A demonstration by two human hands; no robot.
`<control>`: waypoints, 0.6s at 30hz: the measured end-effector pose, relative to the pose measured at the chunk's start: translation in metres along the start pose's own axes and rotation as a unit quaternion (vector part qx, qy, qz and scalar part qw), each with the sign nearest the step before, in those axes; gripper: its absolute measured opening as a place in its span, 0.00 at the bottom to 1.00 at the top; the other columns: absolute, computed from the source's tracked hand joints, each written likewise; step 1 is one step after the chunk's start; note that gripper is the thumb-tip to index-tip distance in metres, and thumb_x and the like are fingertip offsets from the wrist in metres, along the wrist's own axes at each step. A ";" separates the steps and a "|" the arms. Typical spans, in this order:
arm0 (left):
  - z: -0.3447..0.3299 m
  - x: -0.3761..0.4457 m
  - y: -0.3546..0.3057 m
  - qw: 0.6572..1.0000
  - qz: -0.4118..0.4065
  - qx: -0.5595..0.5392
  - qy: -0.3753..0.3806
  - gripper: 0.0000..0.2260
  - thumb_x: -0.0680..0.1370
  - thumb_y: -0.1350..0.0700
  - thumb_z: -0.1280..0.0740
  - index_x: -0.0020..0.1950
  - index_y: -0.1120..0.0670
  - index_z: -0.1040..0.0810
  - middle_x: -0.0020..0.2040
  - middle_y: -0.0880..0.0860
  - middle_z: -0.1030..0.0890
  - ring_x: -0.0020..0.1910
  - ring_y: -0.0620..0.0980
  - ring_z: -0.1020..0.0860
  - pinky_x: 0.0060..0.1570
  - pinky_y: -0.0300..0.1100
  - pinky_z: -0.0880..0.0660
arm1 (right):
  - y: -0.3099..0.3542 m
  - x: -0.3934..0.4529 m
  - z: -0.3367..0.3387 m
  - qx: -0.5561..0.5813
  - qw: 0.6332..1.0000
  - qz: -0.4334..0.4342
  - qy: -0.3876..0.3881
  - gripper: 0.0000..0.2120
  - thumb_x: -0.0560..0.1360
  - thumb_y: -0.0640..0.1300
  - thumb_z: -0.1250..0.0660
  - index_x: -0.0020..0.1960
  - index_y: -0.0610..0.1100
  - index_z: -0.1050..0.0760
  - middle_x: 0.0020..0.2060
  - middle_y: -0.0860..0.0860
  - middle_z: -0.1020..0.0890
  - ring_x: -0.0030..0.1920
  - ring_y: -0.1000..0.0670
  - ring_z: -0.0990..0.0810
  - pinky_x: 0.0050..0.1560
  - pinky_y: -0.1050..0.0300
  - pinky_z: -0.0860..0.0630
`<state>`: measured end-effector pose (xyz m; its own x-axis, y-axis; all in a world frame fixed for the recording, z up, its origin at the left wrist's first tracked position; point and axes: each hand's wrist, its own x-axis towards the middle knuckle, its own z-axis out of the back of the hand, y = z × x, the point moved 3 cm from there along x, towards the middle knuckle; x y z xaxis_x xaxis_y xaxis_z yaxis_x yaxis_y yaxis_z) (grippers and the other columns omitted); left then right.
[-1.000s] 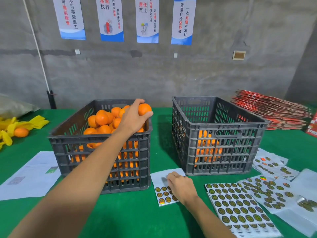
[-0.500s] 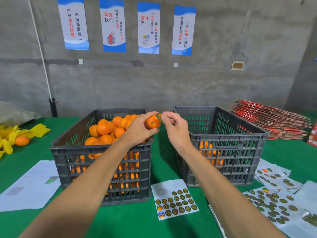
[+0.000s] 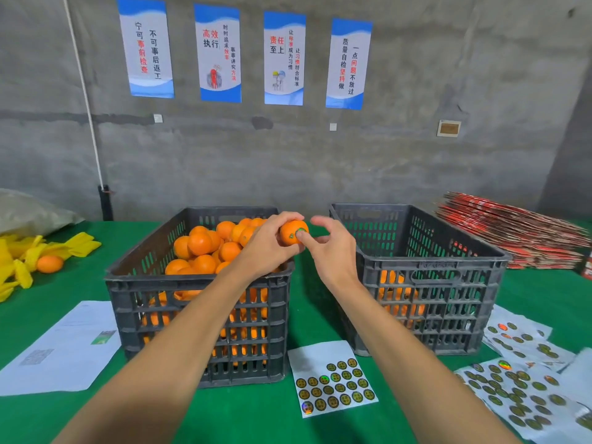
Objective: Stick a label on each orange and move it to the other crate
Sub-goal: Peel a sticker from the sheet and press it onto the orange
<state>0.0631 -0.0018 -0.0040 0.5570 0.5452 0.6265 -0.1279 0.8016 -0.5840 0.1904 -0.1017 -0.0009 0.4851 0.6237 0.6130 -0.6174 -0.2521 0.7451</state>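
Left hand (image 3: 267, 248): grips the orange (image 3: 290, 233) around its side.
Right hand (image 3: 330, 251): thumb presses label (image 3: 300, 232), holding nothing.
Handling: probably light, firm, smooth; hold it around the middle.

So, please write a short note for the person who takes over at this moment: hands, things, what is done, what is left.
Left hand holds one orange above the gap between the crates.
Right hand presses a label onto it with the thumb.
Left crate is heaped with oranges; right crate has some at the bottom.
Label sheet lies in front of the crates.
Done: label is on the orange.
Left: put it in the right crate, then the rest.
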 end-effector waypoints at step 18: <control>-0.005 -0.010 -0.020 0.998 -0.053 0.026 0.028 0.23 0.80 0.38 0.33 0.74 0.41 0.29 0.55 0.36 0.22 0.46 0.37 0.19 0.39 0.30 0.25 | -0.027 -0.007 0.006 0.363 0.897 -0.223 0.122 0.20 0.74 0.54 0.24 0.63 0.46 0.18 0.52 0.46 0.13 0.52 0.42 0.13 0.53 0.53 0.16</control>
<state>0.0646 -0.0243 -0.0012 0.6143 0.4431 0.6529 -0.1080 0.8669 -0.4867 0.2074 -0.1042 -0.0238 0.3790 0.9033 0.2009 0.2125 -0.2963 0.9312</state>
